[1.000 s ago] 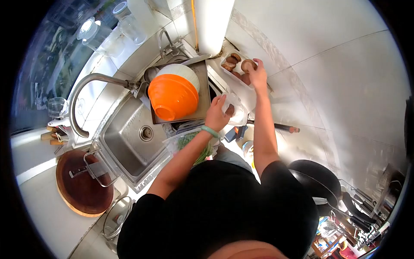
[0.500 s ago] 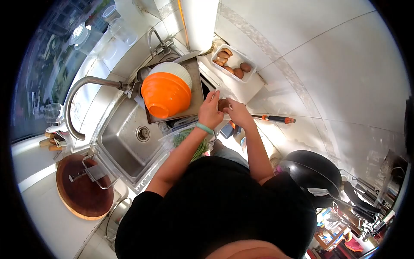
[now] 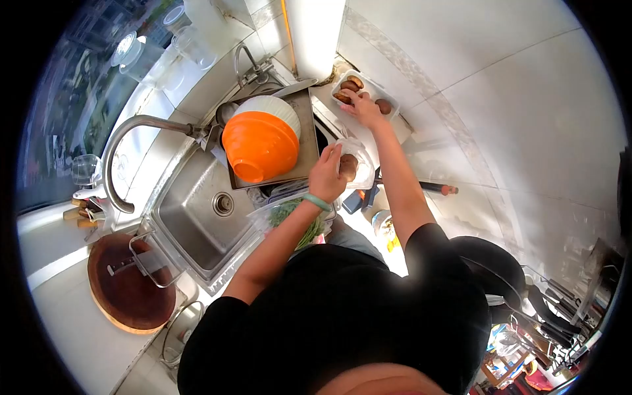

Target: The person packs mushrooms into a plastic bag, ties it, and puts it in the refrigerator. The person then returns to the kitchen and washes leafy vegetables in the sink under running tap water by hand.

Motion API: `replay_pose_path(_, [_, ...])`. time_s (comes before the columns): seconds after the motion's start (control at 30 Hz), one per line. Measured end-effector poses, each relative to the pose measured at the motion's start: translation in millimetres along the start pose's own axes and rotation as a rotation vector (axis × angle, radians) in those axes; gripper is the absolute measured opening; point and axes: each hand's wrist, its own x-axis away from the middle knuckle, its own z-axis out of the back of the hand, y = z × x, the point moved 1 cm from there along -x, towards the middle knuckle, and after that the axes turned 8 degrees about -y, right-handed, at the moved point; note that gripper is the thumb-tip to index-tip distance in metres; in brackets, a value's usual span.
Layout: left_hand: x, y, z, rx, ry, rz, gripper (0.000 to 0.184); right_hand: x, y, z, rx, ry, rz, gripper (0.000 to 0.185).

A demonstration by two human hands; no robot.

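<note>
My left hand [image 3: 326,175], with a pale green bangle at the wrist, grips a translucent plastic bag [image 3: 364,172]. A brown mushroom [image 3: 349,167] shows at the bag's mouth, beside my fingers. My right hand [image 3: 365,110] reaches over the near rim of a white plastic tub [image 3: 393,110] by the wall. Its fingers are stretched toward the mushrooms [image 3: 353,82] on the tub's left side; the fingertips are partly hidden among them. Another mushroom [image 3: 383,106] lies at the tub's right end.
An orange bowl [image 3: 260,148] and a pale ribbed bowl [image 3: 280,108] rest on a metal tray [image 3: 304,141] over the sink [image 3: 191,197]. Greens in a plastic container [image 3: 286,214] lie below my left forearm. A black wok [image 3: 487,263] stands at right, a round chopping board [image 3: 131,299] at left.
My right hand has left the bag and moved up and away to the mushrooms in the tub. My left hand has stayed at the bag, with a mushroom beside its fingers.
</note>
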Motion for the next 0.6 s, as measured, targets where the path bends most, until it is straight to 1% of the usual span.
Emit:
replay_pose_path(0.03, [0,-2,-1,0.003,0.004,0.004,0.064,-6,0,-4,0.013,0.024,-0.024,0.054])
replay_pose_path(0.1, [1,-4,-2,-0.066,0.066,-0.056,0.064,-10,-5,-8,0.03,0.043,-0.044,0.054])
replay_pose_path(0.17, [0,-5,-1,-0.044,0.052,-0.025,0.065,-11,-18,0,0.141,0.063,-0.203,0.052])
replay_pose_path(0.2, [-1,-6,0,-0.023,0.033,0.003,0.065,-10,-22,2,0.144,0.062,-0.197,0.052])
replay_pose_path(0.27, [0,-7,0,-0.058,0.056,-0.014,0.065,-6,-28,5,0.221,0.217,-0.209,0.036])
replay_pose_path(0.3, [1,-7,0,-0.092,0.073,-0.033,0.065,-13,-21,1,0.222,0.218,-0.208,0.036])
replay_pose_path(0.37, [1,-4,1,-0.061,0.048,-0.009,0.065,-30,1,-10,0.004,0.285,-0.146,0.023])
replay_pose_path(0.4, [0,-3,1,-0.031,0.025,0.017,0.065,-30,4,-12,0.004,0.287,-0.144,0.023])
replay_pose_path(0.47, [-1,-6,0,-0.026,0.023,0.029,0.065,-29,9,-16,0.032,0.414,-0.029,0.018])
replay_pose_path(0.5, [-1,-6,0,-0.02,0.017,0.041,0.065,-25,4,-14,0.032,0.413,-0.025,0.018])
replay_pose_path(0.53, [-2,-7,0,-0.02,0.019,0.043,0.065,-20,0,-11,0.032,0.46,-0.01,0.018])
replay_pose_path(0.57, [-1,-6,1,-0.026,0.035,0.024,0.065,-16,-3,-10,0.031,0.507,0.003,0.019])
replay_pose_path(0.6, [0,-5,1,-0.031,0.05,0.004,0.064,-18,-1,-11,0.03,0.505,0.001,0.019])
